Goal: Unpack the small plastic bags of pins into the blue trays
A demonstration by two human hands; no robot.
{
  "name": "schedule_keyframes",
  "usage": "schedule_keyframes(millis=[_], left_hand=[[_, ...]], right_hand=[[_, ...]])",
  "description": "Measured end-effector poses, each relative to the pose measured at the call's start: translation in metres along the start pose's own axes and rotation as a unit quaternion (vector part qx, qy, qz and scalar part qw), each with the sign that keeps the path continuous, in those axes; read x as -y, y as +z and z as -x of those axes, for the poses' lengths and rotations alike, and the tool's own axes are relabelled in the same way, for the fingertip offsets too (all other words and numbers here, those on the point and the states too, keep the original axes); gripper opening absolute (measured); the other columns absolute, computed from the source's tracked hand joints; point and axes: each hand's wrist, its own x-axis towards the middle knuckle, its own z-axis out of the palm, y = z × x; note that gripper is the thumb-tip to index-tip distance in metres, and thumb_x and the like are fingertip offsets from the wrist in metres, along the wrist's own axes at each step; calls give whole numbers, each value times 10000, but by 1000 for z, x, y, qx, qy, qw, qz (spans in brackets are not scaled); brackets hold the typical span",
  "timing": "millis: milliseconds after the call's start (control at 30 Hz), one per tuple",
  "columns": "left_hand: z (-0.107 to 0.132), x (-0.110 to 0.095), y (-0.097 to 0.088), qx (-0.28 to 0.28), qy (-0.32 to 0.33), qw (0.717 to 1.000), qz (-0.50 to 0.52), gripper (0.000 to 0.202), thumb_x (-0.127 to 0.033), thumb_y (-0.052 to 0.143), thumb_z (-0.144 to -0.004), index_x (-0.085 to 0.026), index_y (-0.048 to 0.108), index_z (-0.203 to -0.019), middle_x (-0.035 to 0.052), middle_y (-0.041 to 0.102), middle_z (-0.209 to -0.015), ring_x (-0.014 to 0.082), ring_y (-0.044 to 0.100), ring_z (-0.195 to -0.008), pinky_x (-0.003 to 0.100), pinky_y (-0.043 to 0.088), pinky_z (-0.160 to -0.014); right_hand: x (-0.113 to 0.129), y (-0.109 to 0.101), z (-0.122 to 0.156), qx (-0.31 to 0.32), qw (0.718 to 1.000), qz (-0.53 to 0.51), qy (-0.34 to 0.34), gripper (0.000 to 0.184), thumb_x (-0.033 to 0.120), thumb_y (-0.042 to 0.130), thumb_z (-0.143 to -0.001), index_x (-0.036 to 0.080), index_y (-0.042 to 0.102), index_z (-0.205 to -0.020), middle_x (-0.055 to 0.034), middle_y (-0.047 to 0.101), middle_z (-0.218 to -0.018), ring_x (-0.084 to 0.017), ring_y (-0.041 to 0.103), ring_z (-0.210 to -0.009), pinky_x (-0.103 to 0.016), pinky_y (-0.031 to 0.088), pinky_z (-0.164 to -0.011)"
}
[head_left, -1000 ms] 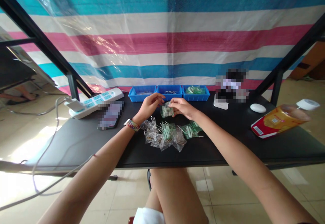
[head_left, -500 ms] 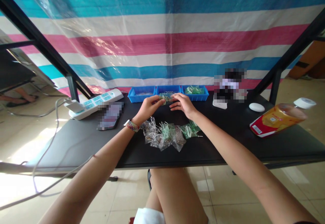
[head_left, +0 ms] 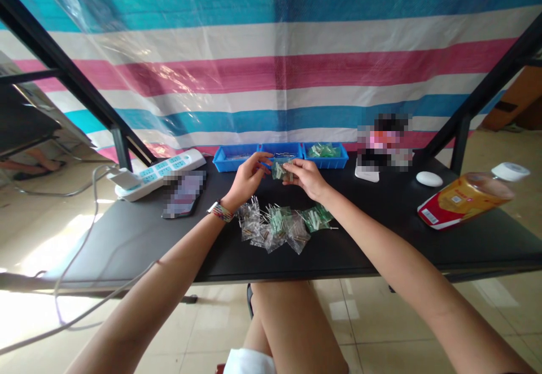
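In front of the blue trays, my right hand (head_left: 309,178) pinches a small greenish plastic bag (head_left: 278,169) with small parts inside. Just left of the bag is my left hand (head_left: 249,176), its fingers apart and nothing visible in them. Nearer me on the table lies a pile of clear bags (head_left: 257,233) and green bags (head_left: 315,217), with several thin metal pins (head_left: 273,210) among them. Behind my hands three joined blue trays (head_left: 226,164) stand in a row. Green bags (head_left: 320,150) lie in the right one; pins (head_left: 284,155) show in the middle one, partly hidden by my hands.
A white power strip (head_left: 163,172) and a phone (head_left: 185,194) lie on the black table (head_left: 351,255) at left. At right are a white oval object (head_left: 429,179) and a tilted-looking bottle (head_left: 466,199). A striped plastic sheet (head_left: 237,74) hangs behind.
My left hand has let go of the small bag, and its fingers have opened. My right hand has closed on the bag, which now hangs slightly lower.
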Motion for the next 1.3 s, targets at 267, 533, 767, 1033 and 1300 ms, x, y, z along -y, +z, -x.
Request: schedule_keyframes(millis=[267,533,767,1033,1300], left_hand=[[-2,-1,-1,-11,106,986,-129,186,-365,697,-995,-214,803,-1022,75,775,-1054,233,697,-1000,381,534,-947],[-3,5,2,7,-17,1000,0,398,-542,719,-965,-180,728,-801,32,738,-765,177,656,-719,292,479,-696],[0,0,4,42,-37,998,7,491,-602,672,-981,-173,674,-742,29,695,-702,157,608,-666,277,450,-646],[-1,1,4,31,-56,996,57,408,-572,660,-977,-173,713,-910,34,705,-728,174,666,-688,285,531,-687],[2,-8,4,68,-28,997,-15,319,-461,593,-999,-183,715,-903,32,732,-741,176,691,-697,273,508,-674]], right_hand=[[0,3,-1,-4,999,-9,48,309,450,811,-906,180,683,-829,-45,742,-755,-161,704,-625,-297,651,-591],[1,1,0,-26,989,84,-117,328,459,873,-770,224,757,-967,-17,765,-959,-179,740,-916,-280,637,-781],[-3,4,-1,-6,990,83,-115,383,519,894,-713,205,768,-891,-16,722,-826,-183,691,-772,-322,665,-642],[38,-63,-12,-232,802,432,-341,335,335,552,-1021,206,794,-1213,-143,739,-1225,-299,702,-1154,-448,611,-1002],[36,-74,-5,-177,628,727,-215,358,280,537,-1011,136,783,-1229,-188,764,-1226,-366,646,-1198,-559,401,-1173]])
